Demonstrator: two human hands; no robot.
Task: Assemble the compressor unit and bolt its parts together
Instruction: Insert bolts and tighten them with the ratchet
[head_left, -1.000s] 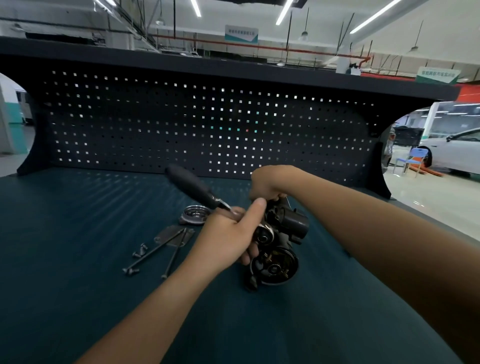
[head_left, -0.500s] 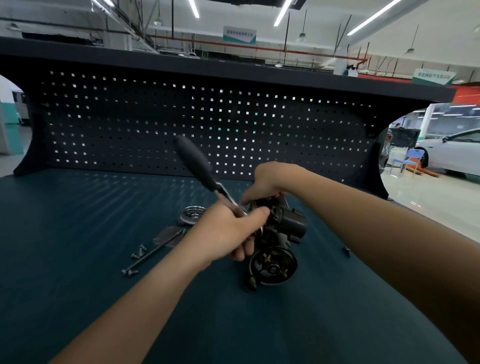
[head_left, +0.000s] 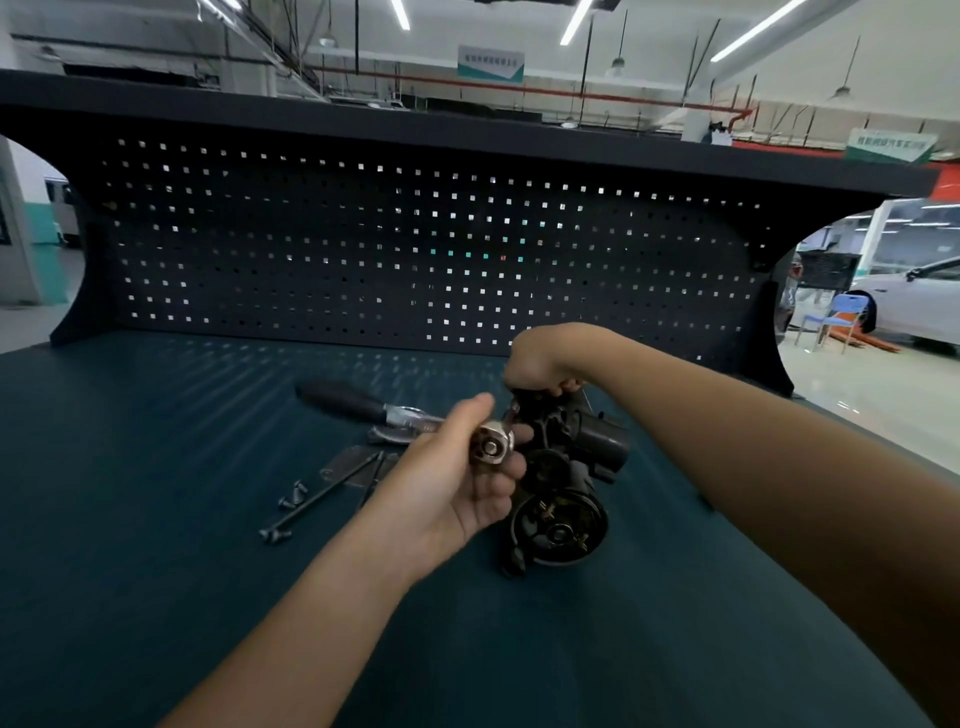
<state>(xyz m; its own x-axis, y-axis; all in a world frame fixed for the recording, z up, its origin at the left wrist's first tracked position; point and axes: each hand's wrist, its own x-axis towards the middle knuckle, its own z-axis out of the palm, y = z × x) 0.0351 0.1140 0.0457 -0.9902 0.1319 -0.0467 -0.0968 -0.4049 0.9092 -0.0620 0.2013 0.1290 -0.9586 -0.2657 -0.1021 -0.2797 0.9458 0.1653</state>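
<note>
Black compressor (head_left: 563, 499) seems part-bolted: right hand (head_left: 535, 364) clamps its top, left hand (head_left: 452, 483) grips the ratchet (head_left: 410, 417), long bolts (head_left: 322, 493) lie loose leftward.

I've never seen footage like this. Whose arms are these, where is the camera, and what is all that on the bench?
There is no robot here. These are a person's two bare arms, filmed by a wide-angle camera worn on the head, looking forward and down at the work. The left hand grips the head of a ratchet wrench, whose black handle points away to the left. The right hand holds the top of the dark compressor unit, which stands on the blue-green bench mat. To its left lie two long bolts, a few short bolts and a flat metal plate. Behind it all stands a black pegboard.
</note>
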